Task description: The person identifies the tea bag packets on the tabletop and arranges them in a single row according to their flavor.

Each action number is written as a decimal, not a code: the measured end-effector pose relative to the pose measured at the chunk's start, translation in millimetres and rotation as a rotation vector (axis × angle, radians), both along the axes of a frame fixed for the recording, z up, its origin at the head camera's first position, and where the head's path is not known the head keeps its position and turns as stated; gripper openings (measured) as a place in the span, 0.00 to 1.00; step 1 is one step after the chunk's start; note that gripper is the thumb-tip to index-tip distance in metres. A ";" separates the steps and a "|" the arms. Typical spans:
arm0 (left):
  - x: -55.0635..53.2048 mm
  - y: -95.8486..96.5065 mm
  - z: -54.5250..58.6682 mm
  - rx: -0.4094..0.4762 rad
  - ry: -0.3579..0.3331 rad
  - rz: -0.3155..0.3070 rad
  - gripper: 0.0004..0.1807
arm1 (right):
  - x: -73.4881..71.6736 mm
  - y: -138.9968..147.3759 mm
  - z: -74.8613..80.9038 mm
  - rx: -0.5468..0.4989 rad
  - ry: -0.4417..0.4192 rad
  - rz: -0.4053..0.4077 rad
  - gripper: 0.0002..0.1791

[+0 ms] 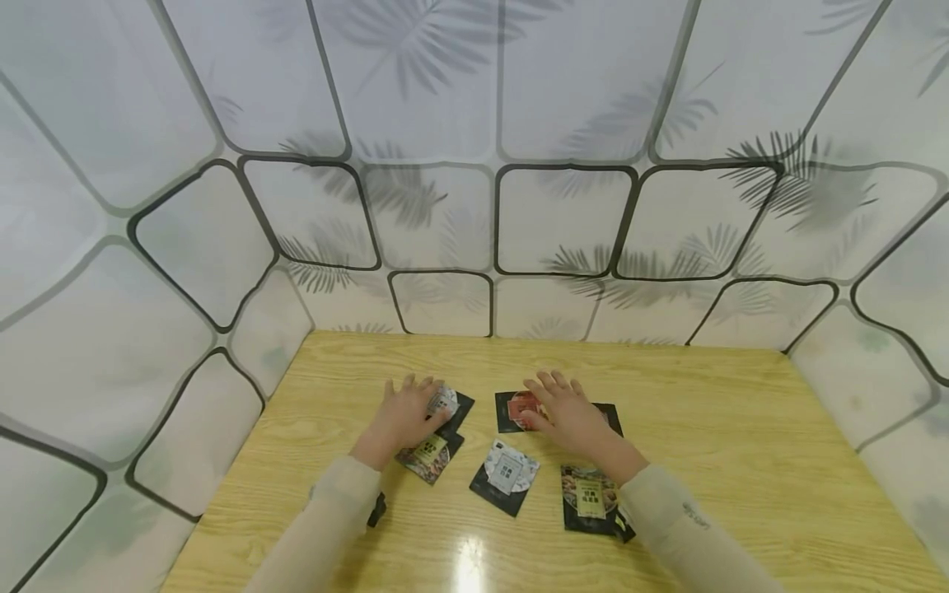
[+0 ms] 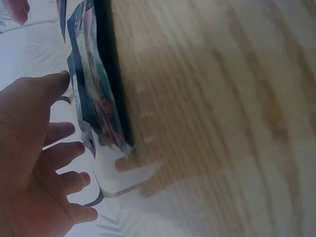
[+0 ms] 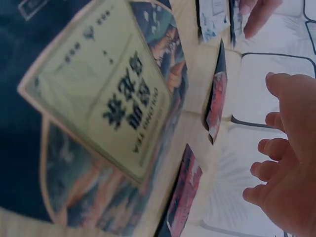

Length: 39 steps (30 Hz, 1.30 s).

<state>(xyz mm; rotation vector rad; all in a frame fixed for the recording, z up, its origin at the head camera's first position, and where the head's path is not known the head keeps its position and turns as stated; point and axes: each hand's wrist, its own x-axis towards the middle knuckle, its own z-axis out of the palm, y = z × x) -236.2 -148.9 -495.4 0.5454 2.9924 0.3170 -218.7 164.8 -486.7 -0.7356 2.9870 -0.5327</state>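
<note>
My left hand [image 1: 406,414] hovers over the left part of the table, fingers spread and relaxed, holding nothing. It overlaps a dark packet with a white round print [image 1: 461,409] and sits above a yellow-labelled packet [image 1: 431,455]. In the left wrist view, a packet's edge [image 2: 94,74] lies beyond the thumb. My right hand [image 1: 574,420], its fingers loosely extended and holding nothing, partly covers a red-labelled packet [image 1: 511,410] and another dark packet [image 1: 610,416]. Near that wrist lies an oolong tea packet [image 3: 106,94] with a pale yellow label. Between the hands rests a white-labelled packet [image 1: 506,475].
The packets lie flat on a wooden table [image 1: 704,412]. Patterned fabric walls [image 1: 563,222] with dark outlines and leaf prints enclose its back and sides. A small black strap piece [image 1: 376,511] shows at the left wrist, another [image 1: 624,525] at the right.
</note>
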 end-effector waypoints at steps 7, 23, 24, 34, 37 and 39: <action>2.1 0.4 -4.8 -0.001 -0.037 0.025 0.36 | 1.3 -5.5 -9.8 -0.015 -0.051 0.013 0.35; -5.6 0.7 -5.1 0.005 -0.052 0.023 0.34 | -1.7 -10.1 -19.9 0.035 -0.149 0.036 0.31; -6.4 0.7 -5.0 0.000 -0.049 0.026 0.34 | -1.9 -10.3 -20.0 0.036 -0.154 0.038 0.31; -13.0 0.0 -4.5 -0.092 0.085 0.112 0.35 | -1.2 -10.8 -17.4 0.014 -0.163 0.058 0.30; -13.9 0.7 -5.7 -0.072 0.091 0.124 0.34 | -0.8 -11.1 -16.5 0.019 -0.160 0.058 0.30; -14.2 1.5 -6.5 -0.069 0.075 0.111 0.35 | -0.6 -11.3 -16.1 0.024 -0.159 0.058 0.30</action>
